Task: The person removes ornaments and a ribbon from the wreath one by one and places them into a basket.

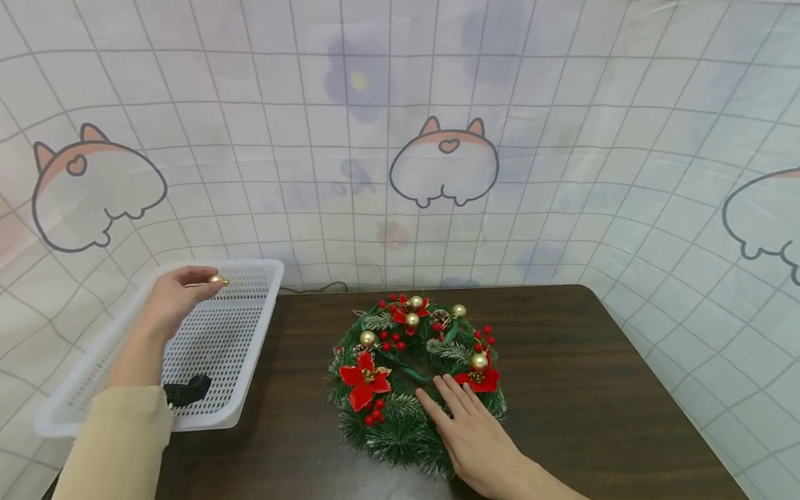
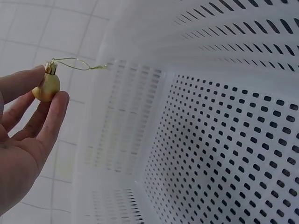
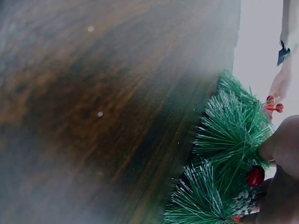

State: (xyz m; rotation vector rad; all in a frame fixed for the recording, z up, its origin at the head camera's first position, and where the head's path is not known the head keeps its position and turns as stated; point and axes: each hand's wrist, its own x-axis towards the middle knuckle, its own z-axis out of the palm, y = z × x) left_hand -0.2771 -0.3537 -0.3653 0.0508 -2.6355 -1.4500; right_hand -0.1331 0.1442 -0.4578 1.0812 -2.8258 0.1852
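Observation:
Above the far part of a white perforated basket (image 1: 256, 361), my left hand (image 1: 178, 295) pinches a small gold bauble (image 2: 48, 87) between thumb and fingers. A thin gold loop (image 2: 77, 63) trails from the bauble's cap. My right hand (image 1: 471, 430) rests with extended fingers on the near right part of a green wreath (image 1: 400, 430). Red poinsettias (image 1: 364, 380), red berries and several gold baubles (image 1: 367, 339) decorate the wreath. In the right wrist view, frosted needles (image 3: 229, 126) and a red berry (image 3: 255, 176) lie beside the hand's blurred fingers.
A black object (image 1: 187, 390) lies in the near end of the basket. The dark wooden table (image 1: 562, 389) extends right of the wreath. Behind it hangs a white gridded cloth (image 1: 300, 173) with cartoon prints. A thin cord (image 1: 319, 287) runs along the table's back edge.

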